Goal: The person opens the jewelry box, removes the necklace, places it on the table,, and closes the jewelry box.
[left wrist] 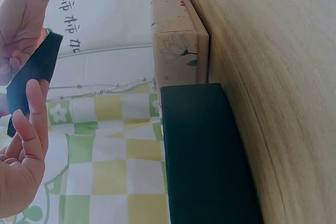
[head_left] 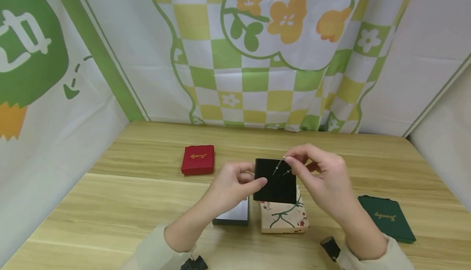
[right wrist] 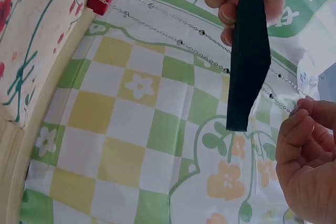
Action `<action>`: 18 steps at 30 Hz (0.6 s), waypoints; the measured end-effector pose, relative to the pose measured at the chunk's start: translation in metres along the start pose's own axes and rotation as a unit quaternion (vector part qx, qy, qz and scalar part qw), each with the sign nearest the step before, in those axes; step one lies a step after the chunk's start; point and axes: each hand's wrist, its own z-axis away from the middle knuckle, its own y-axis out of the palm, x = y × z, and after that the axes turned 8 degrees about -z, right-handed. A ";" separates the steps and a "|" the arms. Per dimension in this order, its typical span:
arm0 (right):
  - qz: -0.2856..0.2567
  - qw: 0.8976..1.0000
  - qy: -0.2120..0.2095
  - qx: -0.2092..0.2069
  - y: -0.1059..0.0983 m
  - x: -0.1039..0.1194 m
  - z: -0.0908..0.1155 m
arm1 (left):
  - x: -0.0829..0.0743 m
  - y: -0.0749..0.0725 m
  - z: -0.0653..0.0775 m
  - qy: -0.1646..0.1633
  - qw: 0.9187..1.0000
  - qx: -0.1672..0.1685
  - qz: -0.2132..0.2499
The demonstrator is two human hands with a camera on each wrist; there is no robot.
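Observation:
My left hand (head_left: 232,186) holds a thin black jewelry-box pad (head_left: 275,190) at its left edge, thumb on its face. The pad is tilted up above the boxes. With thumb and forefinger, my right hand (head_left: 327,178) pinches a silver chain with small beads (right wrist: 179,42) near the pad's upper right corner. Two strands of it pass by the pad, and in the right wrist view they run on from its other side toward the floral box (head_left: 283,221). Beside that box stands an uncovered dark green box (head_left: 230,222) with a white inside, partly hidden by my left hand.
A red box (head_left: 198,160) with gold lettering lies farther back on the wooden table (head_left: 128,204). To the right, a flat dark green piece (head_left: 390,219) with gold lettering lies near my right forearm. A checked, flowered curtain (head_left: 254,82) hangs behind the table.

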 end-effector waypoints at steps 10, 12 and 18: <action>0.004 1.000 0.004 -0.010 -0.006 0.001 -0.002 | 0.000 -0.001 0.001 0.003 1.000 -0.004 -0.019; 0.003 1.000 -0.001 -0.013 -0.006 0.000 -0.001 | 0.000 -0.002 0.001 0.001 1.000 -0.004 -0.022; -0.003 1.000 -0.014 -0.027 -0.004 -0.002 0.000 | 0.002 -0.002 0.000 0.004 0.999 -0.003 -0.032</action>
